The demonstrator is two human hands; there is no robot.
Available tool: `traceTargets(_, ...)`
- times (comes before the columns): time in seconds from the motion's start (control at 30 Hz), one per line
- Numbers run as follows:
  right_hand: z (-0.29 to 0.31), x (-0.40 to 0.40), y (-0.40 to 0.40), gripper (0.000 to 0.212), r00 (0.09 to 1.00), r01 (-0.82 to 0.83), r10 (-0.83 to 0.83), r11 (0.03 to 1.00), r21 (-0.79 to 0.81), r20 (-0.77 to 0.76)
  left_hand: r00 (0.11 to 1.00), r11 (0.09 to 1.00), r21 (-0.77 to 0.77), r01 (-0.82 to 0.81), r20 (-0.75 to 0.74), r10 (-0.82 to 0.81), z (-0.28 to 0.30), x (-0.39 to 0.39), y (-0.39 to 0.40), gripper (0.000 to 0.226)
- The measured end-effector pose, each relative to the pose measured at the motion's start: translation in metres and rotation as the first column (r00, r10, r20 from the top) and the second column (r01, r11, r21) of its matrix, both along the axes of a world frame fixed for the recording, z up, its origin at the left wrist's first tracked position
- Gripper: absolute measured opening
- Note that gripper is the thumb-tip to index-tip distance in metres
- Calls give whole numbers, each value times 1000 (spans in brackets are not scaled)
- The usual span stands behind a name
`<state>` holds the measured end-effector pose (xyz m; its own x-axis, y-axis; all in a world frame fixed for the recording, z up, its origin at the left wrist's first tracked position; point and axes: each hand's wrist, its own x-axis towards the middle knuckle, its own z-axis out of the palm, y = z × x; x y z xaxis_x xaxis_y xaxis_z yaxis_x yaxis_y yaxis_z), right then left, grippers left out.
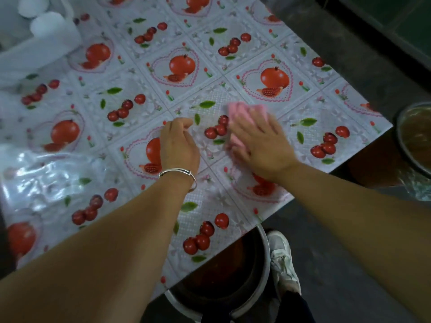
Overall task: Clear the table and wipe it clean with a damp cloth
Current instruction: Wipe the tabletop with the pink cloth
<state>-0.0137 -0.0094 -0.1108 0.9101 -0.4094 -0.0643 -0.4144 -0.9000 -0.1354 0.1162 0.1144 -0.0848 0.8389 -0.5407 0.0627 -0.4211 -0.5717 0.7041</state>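
Observation:
A table (130,73) covered in a white plastic sheet printed with red pomegranates and cherries fills most of the view. My right hand (261,145) presses flat on a pink cloth (242,113) near the table's right side; hand and cloth are blurred by motion. My left hand (178,143), a silver bangle on its wrist, rests on the sheet just left of the cloth, with its fingers curled under and its fingertips on the plastic.
White cylindrical containers (53,26) stand at the table's far left corner. A metal basin (224,283) with dark contents sits on the floor below the near edge, beside a white shoe (282,259). Another bowl (412,136) is at the right.

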Motion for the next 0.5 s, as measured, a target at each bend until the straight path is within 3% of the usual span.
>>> traceTargets(0.07,5,12,3,61,950,311,-309,949,51,-39,999,1000,7,-25,-23,25,1,5,9,27)
traceTargets(0.13,12,33,24,58,907,419,-411,903,96,-90,997,998,5,-56,-49,56,2,9,19,27)
traceTargets(0.2,15,50,53,59,948,312,-302,943,118,-96,994,996,1,-91,-60,91,3,14,29,27)
traceTargets(0.3,11,66,98,69,1000,0,4,988,152,-25,991,992,-17,-123,-47,122,5,18,43,25)
traceTargets(0.5,9,62,118,61,937,-349,344,917,191,64,970,973,29,-228,-81,230,8,16,66,25)
